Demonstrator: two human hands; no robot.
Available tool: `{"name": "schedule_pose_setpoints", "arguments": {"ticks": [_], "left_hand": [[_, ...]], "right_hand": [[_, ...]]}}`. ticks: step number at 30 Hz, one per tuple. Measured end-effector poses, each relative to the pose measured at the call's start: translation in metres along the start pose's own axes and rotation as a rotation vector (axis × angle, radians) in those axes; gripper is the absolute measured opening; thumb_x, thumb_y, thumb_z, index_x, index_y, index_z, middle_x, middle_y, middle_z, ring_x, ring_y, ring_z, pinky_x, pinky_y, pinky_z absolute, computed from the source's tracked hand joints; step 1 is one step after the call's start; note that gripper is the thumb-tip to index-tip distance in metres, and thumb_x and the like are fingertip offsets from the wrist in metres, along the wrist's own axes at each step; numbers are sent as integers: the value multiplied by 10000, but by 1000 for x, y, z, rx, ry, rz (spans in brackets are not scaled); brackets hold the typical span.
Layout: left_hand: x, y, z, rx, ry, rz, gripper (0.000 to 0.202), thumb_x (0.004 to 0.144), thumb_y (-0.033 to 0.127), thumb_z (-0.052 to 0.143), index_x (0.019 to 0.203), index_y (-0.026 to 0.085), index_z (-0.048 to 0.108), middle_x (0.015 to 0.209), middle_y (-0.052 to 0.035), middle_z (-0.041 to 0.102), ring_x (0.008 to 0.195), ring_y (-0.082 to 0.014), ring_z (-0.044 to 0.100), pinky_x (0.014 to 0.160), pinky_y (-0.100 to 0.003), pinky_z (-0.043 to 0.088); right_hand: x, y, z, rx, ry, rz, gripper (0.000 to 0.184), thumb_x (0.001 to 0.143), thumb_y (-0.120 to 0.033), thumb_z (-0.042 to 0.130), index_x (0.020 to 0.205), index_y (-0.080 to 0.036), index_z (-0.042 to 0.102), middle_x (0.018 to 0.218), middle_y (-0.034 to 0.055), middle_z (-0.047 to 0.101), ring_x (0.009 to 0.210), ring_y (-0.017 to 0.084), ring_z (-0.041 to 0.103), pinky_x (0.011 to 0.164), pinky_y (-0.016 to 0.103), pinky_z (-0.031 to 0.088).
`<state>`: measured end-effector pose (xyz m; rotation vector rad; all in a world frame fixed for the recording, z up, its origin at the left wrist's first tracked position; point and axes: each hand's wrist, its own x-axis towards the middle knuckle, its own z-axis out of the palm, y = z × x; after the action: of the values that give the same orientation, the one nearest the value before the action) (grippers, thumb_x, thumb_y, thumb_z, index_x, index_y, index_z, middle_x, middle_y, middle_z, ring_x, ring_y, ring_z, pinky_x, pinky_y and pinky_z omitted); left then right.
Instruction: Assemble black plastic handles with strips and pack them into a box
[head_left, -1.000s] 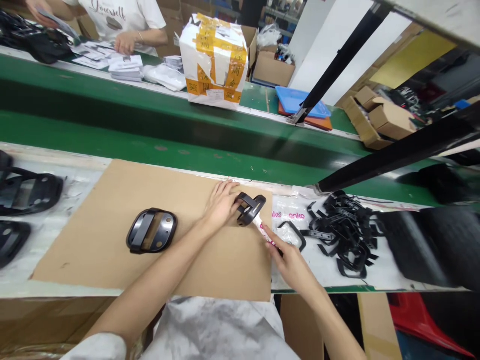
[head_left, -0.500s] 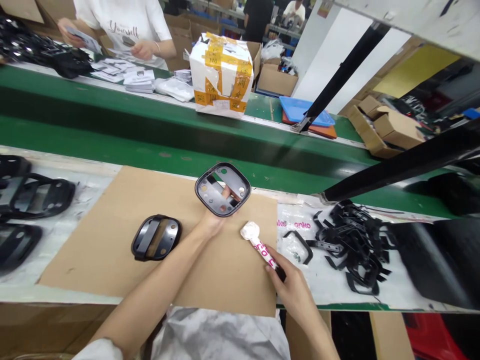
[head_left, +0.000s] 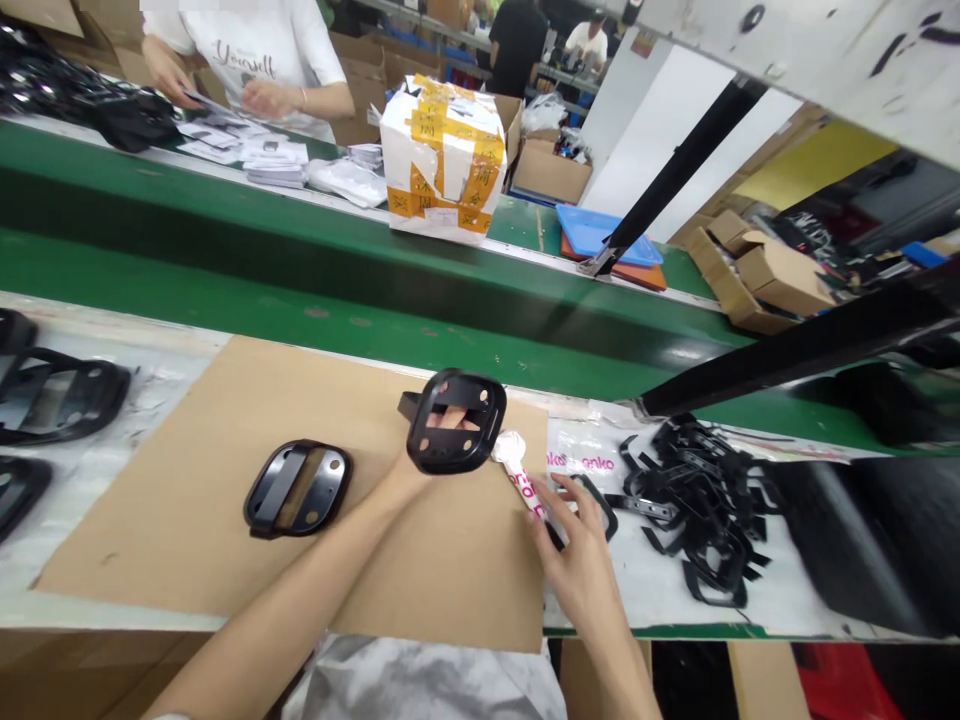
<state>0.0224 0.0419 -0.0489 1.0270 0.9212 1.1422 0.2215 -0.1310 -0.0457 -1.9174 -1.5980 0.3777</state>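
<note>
My left hand holds a black oval plastic frame upright above the brown cardboard sheet, with fingers showing through its openings. My right hand grips a stick wrapped in white cloth with pink lettering; its white tip touches the frame's right edge. A second black oval frame lies flat on the cardboard to the left.
A pile of black plastic brackets lies on a white printed bag to the right. More black frames sit at the far left. Beyond the green conveyor, another person sorts papers beside a taped box.
My left hand turned and lowered the black frame, which now faces me more edge-on. My right hand brought the cloth-tipped stick up until its tip meets the frame.
</note>
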Motion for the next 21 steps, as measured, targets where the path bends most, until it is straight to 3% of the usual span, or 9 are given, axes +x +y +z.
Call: {"name": "schedule_pose_setpoints", "arguments": {"ticks": [2,5,8,13,21], "left_hand": [[-3,-2,2,-18,1,20,258,876,473,763,935,240,670,733,-15,645,695,-210,626,649,-336,507],[-11,-1,6,0,1,76,349,911,531,727,1049,220,649,762,-6,660,662,-172,616,636,-303,501],[-17,2,8,71,-21,139,344,927,514,728,1065,210,645,749,5,667,647,-150,625,640,-276,509],[-19,5,6,103,-44,160,266,930,417,741,1071,214,642,941,-39,751,844,-180,734,770,-285,568],[-16,0,3,102,-114,92,328,907,426,774,1115,207,644,911,-29,726,815,-172,706,757,-280,554]], "right_hand": [[12,-11,0,125,-6,26,381,1023,-407,635,1383,-322,724,1467,130,640,1310,363,637,1098,607,545],[37,-32,10,492,-158,55,534,1038,-411,645,1558,-338,552,1513,114,635,1253,295,704,1029,484,616],[66,-47,27,735,-255,-52,543,1035,-393,655,1562,-326,541,1518,90,649,1291,272,701,1060,431,605],[93,-50,48,633,-108,-209,321,1060,-267,588,1350,-301,721,1353,48,759,1259,246,712,1109,409,557],[82,-50,65,614,41,-118,263,1037,-290,609,1244,-247,765,1233,77,808,1138,261,767,983,389,619]]}}
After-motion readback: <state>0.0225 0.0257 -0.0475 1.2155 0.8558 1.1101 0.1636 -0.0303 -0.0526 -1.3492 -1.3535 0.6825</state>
